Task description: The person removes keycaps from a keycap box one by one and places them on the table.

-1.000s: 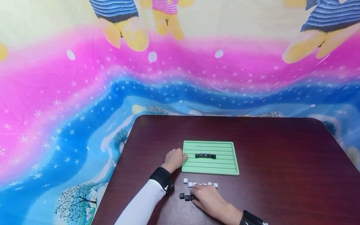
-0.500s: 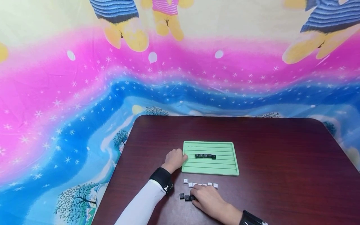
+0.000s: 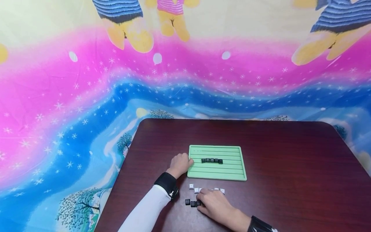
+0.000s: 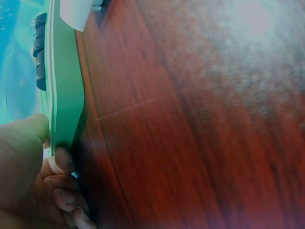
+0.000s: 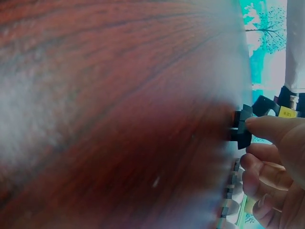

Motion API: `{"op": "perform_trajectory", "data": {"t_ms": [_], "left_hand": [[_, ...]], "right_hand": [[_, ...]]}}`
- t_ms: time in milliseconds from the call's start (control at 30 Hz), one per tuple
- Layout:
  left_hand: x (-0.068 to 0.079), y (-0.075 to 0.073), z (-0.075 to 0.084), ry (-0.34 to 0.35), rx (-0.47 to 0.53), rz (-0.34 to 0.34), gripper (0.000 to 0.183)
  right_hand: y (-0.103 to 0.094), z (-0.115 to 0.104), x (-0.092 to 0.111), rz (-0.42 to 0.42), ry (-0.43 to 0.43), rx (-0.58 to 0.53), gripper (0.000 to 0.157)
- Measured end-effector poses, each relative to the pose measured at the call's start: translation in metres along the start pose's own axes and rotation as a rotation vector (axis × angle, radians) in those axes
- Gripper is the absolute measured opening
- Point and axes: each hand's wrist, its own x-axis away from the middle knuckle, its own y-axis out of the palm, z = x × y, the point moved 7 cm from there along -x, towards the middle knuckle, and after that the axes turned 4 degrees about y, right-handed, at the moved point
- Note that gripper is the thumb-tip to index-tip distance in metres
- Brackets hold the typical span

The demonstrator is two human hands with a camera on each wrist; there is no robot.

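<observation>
My left hand (image 3: pixel 179 165) grips the left edge of a pale green ridged tray (image 3: pixel 229 174). In the left wrist view, the thumb lies on the rim and the fingers curl below the tray's edge (image 4: pixel 66 95). Several black keycaps (image 3: pixel 212 160) stand in a row on the tray. My right hand (image 3: pixel 215 206) is at the near row of black keycaps (image 3: pixel 193 204) on the table. Its thumb and index finger pinch a black keycap (image 5: pixel 244 128), which the hand partly hides in the head view.
A row of white keycaps (image 3: pixel 191 186) lies between the tray and the black row, partly covered by the right hand. The dark red-brown table (image 3: pixel 290 161) extends to both sides. A patterned cloth (image 3: pixel 185 71) hangs behind it.
My right hand has shifted very slightly, its fingers now covering a little more of the white row. The left hand and the tray keep their places.
</observation>
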Motion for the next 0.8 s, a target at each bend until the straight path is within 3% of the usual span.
{"op": "perform_trajectory", "data": {"t_ms": [433,800], "left_hand": [[0.000,-0.001,0.001,0.005,-0.007,0.012,0.043],[0.000,0.000,0.000,0.003,-0.033,0.013,0.040]], "right_hand": [[-0.015,0.012,-0.004,0.082,0.028,-0.062,0.015],[-0.031,0.028,-0.013,0.077,0.052,-0.079,0.018]]}}
